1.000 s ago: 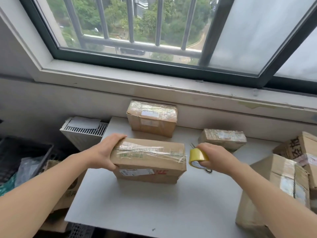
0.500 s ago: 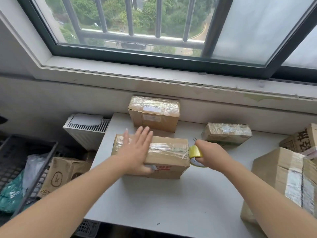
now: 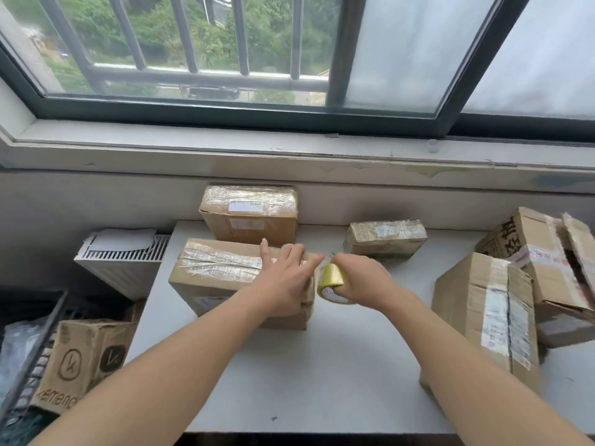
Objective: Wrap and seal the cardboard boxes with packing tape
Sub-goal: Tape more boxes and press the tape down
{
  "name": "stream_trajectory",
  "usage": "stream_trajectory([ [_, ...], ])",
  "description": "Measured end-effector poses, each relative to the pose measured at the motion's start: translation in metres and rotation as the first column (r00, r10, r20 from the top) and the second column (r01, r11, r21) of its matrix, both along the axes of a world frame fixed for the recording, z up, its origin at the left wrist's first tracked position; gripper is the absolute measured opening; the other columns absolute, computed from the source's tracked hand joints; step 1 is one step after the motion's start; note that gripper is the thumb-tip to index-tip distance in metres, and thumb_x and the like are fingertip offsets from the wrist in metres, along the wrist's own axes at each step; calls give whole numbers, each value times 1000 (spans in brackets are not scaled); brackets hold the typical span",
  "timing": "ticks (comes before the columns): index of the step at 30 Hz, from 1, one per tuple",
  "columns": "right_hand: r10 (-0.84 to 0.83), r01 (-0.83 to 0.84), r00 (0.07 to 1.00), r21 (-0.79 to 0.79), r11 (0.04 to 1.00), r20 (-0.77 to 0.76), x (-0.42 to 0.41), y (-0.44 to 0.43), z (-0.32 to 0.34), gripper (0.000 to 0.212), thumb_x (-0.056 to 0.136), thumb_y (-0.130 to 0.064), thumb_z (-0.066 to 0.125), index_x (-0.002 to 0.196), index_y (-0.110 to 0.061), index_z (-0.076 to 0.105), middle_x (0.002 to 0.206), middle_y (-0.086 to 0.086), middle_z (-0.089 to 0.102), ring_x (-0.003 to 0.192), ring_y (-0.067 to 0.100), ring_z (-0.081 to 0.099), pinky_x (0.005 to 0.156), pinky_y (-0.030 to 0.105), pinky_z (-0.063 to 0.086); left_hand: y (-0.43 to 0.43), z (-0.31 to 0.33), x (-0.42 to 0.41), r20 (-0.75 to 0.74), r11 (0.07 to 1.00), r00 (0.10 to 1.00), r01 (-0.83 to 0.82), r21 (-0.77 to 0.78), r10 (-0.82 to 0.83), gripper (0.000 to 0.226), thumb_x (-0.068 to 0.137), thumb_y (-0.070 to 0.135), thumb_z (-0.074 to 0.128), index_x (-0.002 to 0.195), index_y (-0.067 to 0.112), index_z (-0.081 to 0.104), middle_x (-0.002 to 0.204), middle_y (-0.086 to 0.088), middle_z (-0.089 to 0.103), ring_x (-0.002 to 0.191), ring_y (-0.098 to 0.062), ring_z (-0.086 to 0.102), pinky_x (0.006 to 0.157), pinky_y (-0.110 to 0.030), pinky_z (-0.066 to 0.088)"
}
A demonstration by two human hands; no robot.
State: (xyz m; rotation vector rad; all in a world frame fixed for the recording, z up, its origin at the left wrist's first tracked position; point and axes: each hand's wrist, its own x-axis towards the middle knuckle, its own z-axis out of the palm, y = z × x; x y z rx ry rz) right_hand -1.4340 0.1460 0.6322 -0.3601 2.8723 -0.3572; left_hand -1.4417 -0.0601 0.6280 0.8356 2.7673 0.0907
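While left hand (image 3: 287, 282) presses flat on sealed box (image 3: 216, 270), right hand (image 3: 364, 279) grips tape roll (image 3: 333, 277).

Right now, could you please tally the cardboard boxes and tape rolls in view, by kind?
Cardboard boxes on the table: 5
Printed cardboard box below the table's left side: 1
Yellow tape roll, gripped by the right hand: 1
Total: 7
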Motion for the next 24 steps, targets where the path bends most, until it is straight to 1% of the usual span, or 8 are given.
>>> stream_trajectory([
  [4,-129,77,987,-429,900,-91,-2,5,50,34,80,-21,76,110,-25,61,89,-9,63,85,18,58,72,31,45,-40,41,-17,-10,940,1000,-22,341,27,104,66,60,85,151,36,30,143,3,28,138,-22,27,116,-74,12],
  [8,-171,-20,972,-785,619,-159,-3,-26,111,26,84,-21,79,103,-27,63,90,-6,67,85,18,64,75,27,52,-73,60,-15,-15,662,998,-27,749,57,103,64,47,94,146,26,37,137,4,37,130,-14,44,113,-39,41],
  [10,-106,-64,979,-751,657,-176,-4,-49,124,29,83,-19,80,103,-28,61,88,-9,66,82,13,62,72,27,51,-80,54,-5,68,589,996,-87,803,55,97,68,33,93,143,21,33,134,-1,41,127,-17,50,105,-33,46],
  [14,62,-148,985,-616,773,-160,-7,-91,119,39,80,-12,80,107,-29,56,86,-14,61,73,0,57,63,14,42,-93,33,12,229,620,969,-235,749,91,101,70,22,90,149,30,27,140,6,38,134,-13,45,106,-29,45],
  [16,100,-180,980,-556,812,-171,-10,-100,119,39,82,-14,79,114,-23,58,88,-8,62,73,3,56,61,14,40,-99,31,13,237,623,968,-235,746,81,101,71,24,90,149,37,27,142,5,39,137,-14,43,111,-30,43],
  [18,135,-205,974,-441,874,-184,-14,-93,129,42,83,-16,78,121,-16,59,93,-3,62,76,11,55,63,21,40,-107,34,11,263,665,963,-234,709,58,97,74,21,90,148,35,29,139,5,37,131,-6,45,105,-19,42],
  [22,223,-263,942,-135,955,-251,-20,-37,145,40,76,-19,82,112,-15,65,90,-2,67,83,25,60,70,34,44,-131,34,9,253,724,964,-232,649,82,108,74,24,92,156,19,21,144,7,31,133,-6,42,111,-18,36],
  [24,204,-231,958,-122,965,-201,-12,-14,143,41,75,-19,82,112,-16,64,89,-5,64,83,24,59,71,34,43,-131,35,8,249,733,966,-220,644,71,109,72,24,92,156,20,22,144,7,31,134,-3,41,112,-15,35],
])
